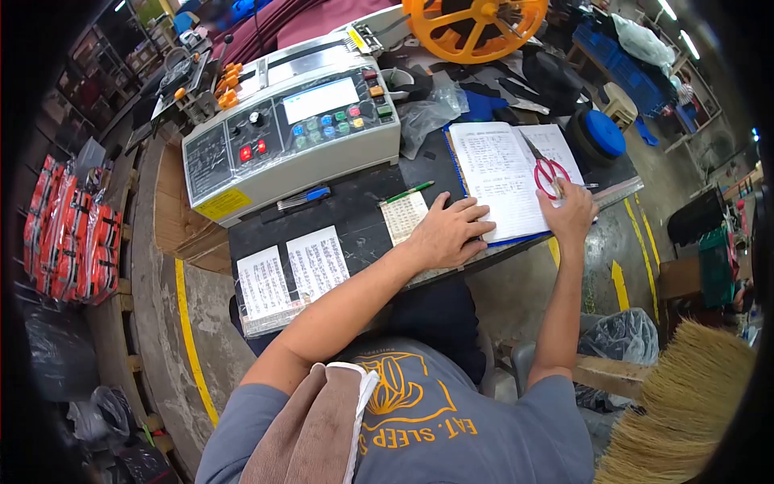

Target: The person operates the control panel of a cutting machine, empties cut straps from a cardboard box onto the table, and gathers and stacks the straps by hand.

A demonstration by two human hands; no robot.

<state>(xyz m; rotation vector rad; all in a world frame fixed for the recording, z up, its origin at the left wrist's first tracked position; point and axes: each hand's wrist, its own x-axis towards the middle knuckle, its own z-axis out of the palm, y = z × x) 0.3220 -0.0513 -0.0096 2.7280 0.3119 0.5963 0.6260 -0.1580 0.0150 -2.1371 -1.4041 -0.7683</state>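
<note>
An open notebook (498,176) with handwritten pages and a blue edge lies on the dark table. My left hand (448,232) rests flat, fingers spread, across its lower left edge and the tabletop. On the right page is a pair of scissors (545,171) with red handles, blades pointing away from me. My right hand (569,211) is closed at the lower handle loop, its fingertips partly hidden. Just past those fingers shows the end of a pen-like stick (592,186). Left of my left hand are a small written card (403,216) and a green pencil (408,191).
A control machine (294,133) with buttons and a screen stands at the table's back left. Written sheets (317,260) lie in front of it. A blue-lidded round container (603,135) sits beyond the notebook, an orange reel (480,28) behind. A straw broom (685,403) is at my right.
</note>
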